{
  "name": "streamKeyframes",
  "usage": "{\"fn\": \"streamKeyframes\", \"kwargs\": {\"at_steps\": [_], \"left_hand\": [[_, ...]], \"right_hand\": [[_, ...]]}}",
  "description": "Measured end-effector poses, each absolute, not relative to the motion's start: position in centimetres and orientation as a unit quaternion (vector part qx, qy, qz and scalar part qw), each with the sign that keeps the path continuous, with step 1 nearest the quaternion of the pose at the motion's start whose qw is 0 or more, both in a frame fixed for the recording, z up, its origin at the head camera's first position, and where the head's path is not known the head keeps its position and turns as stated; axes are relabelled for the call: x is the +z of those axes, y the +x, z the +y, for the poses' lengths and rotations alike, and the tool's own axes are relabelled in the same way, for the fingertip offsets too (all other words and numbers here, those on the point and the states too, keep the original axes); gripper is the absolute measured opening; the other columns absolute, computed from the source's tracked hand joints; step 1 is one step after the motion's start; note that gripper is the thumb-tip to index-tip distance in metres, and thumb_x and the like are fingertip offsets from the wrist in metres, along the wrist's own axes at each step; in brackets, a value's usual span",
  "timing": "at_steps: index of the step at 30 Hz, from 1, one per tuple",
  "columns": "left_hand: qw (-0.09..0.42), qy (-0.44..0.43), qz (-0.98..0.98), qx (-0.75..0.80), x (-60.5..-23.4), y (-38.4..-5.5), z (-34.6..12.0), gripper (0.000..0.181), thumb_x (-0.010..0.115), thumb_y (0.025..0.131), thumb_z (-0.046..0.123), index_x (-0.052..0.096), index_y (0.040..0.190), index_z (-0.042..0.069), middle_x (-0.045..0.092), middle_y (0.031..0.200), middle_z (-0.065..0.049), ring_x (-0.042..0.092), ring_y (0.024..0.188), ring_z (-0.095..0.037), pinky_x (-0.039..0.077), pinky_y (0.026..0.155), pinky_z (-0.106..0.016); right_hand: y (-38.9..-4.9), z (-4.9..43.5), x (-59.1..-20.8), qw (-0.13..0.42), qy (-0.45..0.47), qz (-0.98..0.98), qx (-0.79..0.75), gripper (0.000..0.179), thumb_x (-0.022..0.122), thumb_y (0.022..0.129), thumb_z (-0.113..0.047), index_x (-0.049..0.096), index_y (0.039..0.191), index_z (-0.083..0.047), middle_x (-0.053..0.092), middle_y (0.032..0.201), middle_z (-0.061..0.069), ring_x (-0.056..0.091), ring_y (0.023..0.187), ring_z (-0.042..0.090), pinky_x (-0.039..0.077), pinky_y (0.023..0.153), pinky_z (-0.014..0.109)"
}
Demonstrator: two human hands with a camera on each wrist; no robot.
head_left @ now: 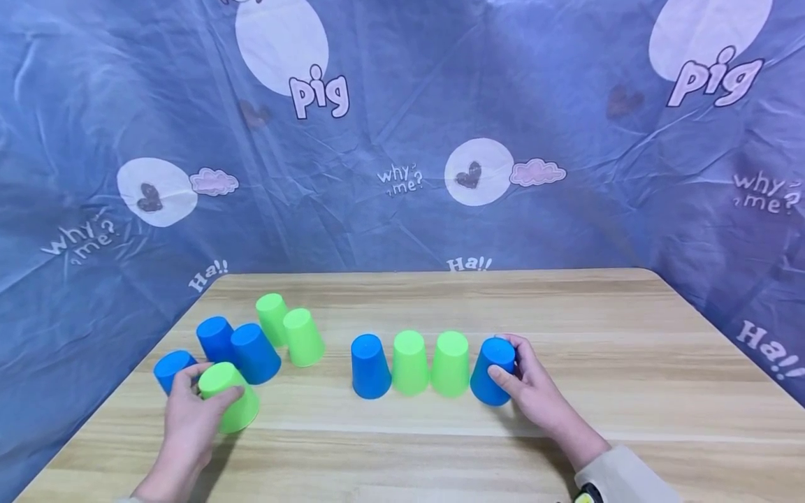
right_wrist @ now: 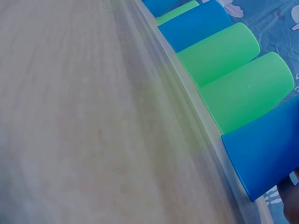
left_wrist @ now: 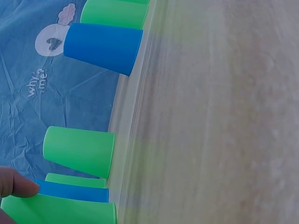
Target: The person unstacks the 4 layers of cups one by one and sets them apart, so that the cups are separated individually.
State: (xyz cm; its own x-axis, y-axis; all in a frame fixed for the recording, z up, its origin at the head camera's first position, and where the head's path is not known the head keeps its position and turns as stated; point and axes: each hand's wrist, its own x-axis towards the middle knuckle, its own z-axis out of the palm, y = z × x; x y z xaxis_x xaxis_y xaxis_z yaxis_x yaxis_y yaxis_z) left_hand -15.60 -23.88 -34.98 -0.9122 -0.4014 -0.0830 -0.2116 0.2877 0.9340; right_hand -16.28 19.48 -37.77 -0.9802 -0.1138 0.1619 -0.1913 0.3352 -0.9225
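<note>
My left hand (head_left: 189, 418) holds an upside-down green cup (head_left: 240, 411) between thumb and fingers, at the near side of the left cluster. In the left wrist view, the thumb (left_wrist: 23, 185) lies against that cup. At the right end of a row, my right hand (head_left: 536, 393) grips an upside-down blue cup (head_left: 488, 381), thumb on its near side. The row continues leftward with a green cup (head_left: 451, 367), another green cup (head_left: 410, 367) and a blue cup (head_left: 370, 370), all mouth down. Most of the right hand lies outside the right wrist view.
Behind the left hand stand three blue cups, one at the far left (head_left: 172, 367), one behind (head_left: 215, 337) and one to the right (head_left: 256, 356). Two green cups (head_left: 305, 339) stand farther back. A wooden table (head_left: 402, 447) carries everything, with a printed blue cloth (head_left: 377, 91) behind.
</note>
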Motion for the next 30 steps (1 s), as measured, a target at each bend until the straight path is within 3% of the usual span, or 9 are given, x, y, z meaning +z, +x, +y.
{"fn": "streamKeyframes", "kwargs": {"at_steps": [9, 15, 18, 23, 26, 30], "left_hand": [[0.111, 0.19, -0.8, -0.558, -35.0, -15.5, -23.7, 0.073, 0.063, 0.082, 0.003, 0.018, 0.139, -0.002, 0.025, 0.141, -0.026, 0.03, 0.124, -0.039, 0.035, 0.096, -0.053], [0.196, 0.186, -0.801, -0.534, -34.3, -15.2, -22.8, 0.069, 0.066, 0.081, 0.004, 0.025, 0.137, 0.0, 0.035, 0.138, -0.018, 0.034, 0.126, -0.033, 0.029, 0.104, -0.052], [0.262, 0.169, -0.804, -0.506, -33.9, -15.0, -22.1, 0.064, 0.068, 0.079, 0.005, 0.033, 0.133, 0.002, 0.039, 0.132, -0.013, 0.035, 0.124, -0.03, 0.027, 0.105, -0.048], [0.357, 0.076, -0.803, -0.471, -33.1, -14.8, -20.4, 0.053, 0.069, 0.073, -0.007, 0.046, 0.121, -0.003, 0.041, 0.122, 0.007, 0.039, 0.121, -0.015, 0.029, 0.107, -0.026], [0.359, 0.025, -0.796, -0.486, -32.5, -14.9, -19.3, 0.051, 0.068, 0.072, -0.011, 0.047, 0.119, -0.005, 0.04, 0.118, 0.015, 0.042, 0.115, -0.004, 0.032, 0.1, -0.01], [0.344, -0.018, -0.781, -0.52, -32.1, -15.1, -17.9, 0.051, 0.066, 0.073, -0.014, 0.047, 0.12, -0.005, 0.046, 0.116, 0.012, 0.047, 0.109, -0.001, 0.036, 0.094, -0.007]], "right_hand": [[-16.3, 19.5, -37.6, 0.028, 0.09, -0.817, 0.569, 0.05, 0.051, 0.095, -0.02, 0.025, 0.133, -0.003, 0.035, 0.137, 0.024, 0.029, 0.13, 0.046, 0.025, 0.101, 0.065], [-16.2, 19.5, -37.6, 0.03, 0.087, -0.817, 0.57, 0.05, 0.052, 0.095, -0.019, 0.025, 0.134, -0.003, 0.035, 0.137, 0.024, 0.03, 0.13, 0.046, 0.026, 0.101, 0.065], [-16.3, 19.5, -37.7, 0.029, 0.087, -0.816, 0.57, 0.05, 0.052, 0.095, -0.02, 0.025, 0.134, -0.003, 0.035, 0.137, 0.023, 0.03, 0.13, 0.046, 0.026, 0.101, 0.064], [-16.2, 19.5, -37.7, 0.036, 0.091, -0.816, 0.57, 0.049, 0.052, 0.095, -0.018, 0.026, 0.133, -0.002, 0.037, 0.135, 0.024, 0.033, 0.128, 0.046, 0.028, 0.101, 0.064], [-16.2, 19.5, -37.8, 0.044, 0.097, -0.814, 0.571, 0.047, 0.052, 0.094, -0.015, 0.027, 0.132, 0.0, 0.039, 0.133, 0.024, 0.035, 0.127, 0.045, 0.029, 0.1, 0.064], [-16.2, 19.4, -37.9, 0.044, 0.1, -0.812, 0.574, 0.048, 0.052, 0.094, -0.015, 0.027, 0.132, 0.0, 0.039, 0.133, 0.024, 0.035, 0.127, 0.045, 0.028, 0.1, 0.064]]}}
